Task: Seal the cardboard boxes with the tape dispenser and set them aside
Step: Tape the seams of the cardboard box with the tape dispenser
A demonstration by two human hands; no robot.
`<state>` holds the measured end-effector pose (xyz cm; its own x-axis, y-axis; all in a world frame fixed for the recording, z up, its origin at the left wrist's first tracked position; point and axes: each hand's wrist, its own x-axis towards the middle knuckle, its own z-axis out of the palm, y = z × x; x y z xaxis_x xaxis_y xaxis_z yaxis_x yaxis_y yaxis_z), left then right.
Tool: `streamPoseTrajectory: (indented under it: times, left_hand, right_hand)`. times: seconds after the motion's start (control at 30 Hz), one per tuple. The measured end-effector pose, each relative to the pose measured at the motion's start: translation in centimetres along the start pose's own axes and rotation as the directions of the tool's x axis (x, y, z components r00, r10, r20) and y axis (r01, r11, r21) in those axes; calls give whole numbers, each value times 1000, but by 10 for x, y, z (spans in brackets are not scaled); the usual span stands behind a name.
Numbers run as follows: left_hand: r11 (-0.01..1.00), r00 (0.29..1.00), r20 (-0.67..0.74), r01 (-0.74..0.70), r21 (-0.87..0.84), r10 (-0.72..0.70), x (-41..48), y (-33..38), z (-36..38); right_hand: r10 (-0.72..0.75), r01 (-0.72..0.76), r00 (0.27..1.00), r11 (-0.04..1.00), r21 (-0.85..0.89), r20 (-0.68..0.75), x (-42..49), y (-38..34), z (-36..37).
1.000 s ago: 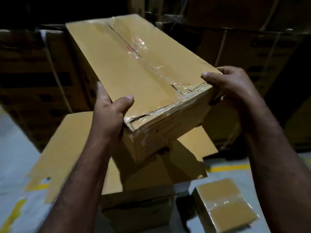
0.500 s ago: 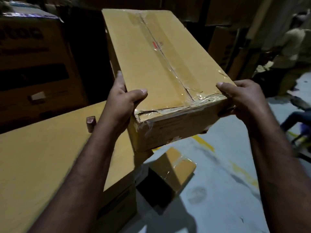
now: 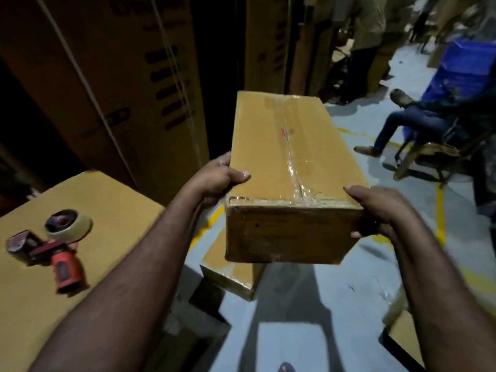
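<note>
The left hand (image 3: 217,181) and right hand (image 3: 381,210) clasp the near corners of the taped box (image 3: 290,157). It has swung right, leaving the dispenser (image 3: 53,245) well left of the left hand. Setting-aside looks underway.

We hold a cardboard box (image 3: 292,162), its top seam taped, above the grey floor (image 3: 335,304). Our left hand (image 3: 217,178) grips its near left corner and our right hand (image 3: 381,210) its near right corner, thumbs on top. The red tape dispenser (image 3: 51,245) lies on its side near the left edge of a big carton (image 3: 112,205). A second box (image 3: 228,272) sits on the floor just beneath.
</note>
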<state>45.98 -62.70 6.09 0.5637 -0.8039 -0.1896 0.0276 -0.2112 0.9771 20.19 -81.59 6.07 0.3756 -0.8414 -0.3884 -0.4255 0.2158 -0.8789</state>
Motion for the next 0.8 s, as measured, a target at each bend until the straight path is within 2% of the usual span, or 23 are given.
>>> streamPoseTrajectory:
  times: [0.07,0.13,0.2,0.33,0.53,0.67,0.8]
  left_hand:
    - [986,988,36,145,79,-149,49,-33,27]
    - [955,973,-18,231,184,-232,93,-69,59]
    - [895,957,-112,289,339,-267,128,-107,95]
    - [827,929,-144,370,423,-341,175,-205,151]
    - [839,940,8,301,453,-341,204,-321,194]
    - [778,921,7,324,538,-389,241,-420,199]
    - [799,932,41,287,528,-361,276,-477,210]
  right_hand:
    - [58,-57,998,998,35,-15,27,37,-8]
    - [137,-134,990,989,63,-36,52,81,-14]
    - [205,-198,976,974,108,-68,73,125,-20]
    - [255,-233,952,962,143,-167,104,217,-26]
    - [414,-376,884,906,196,-216,146,355,2]
    - [442,-393,856,893,219,-268,181,427,35]
    - [459,-399,830,886,237,-317,224,483,64]
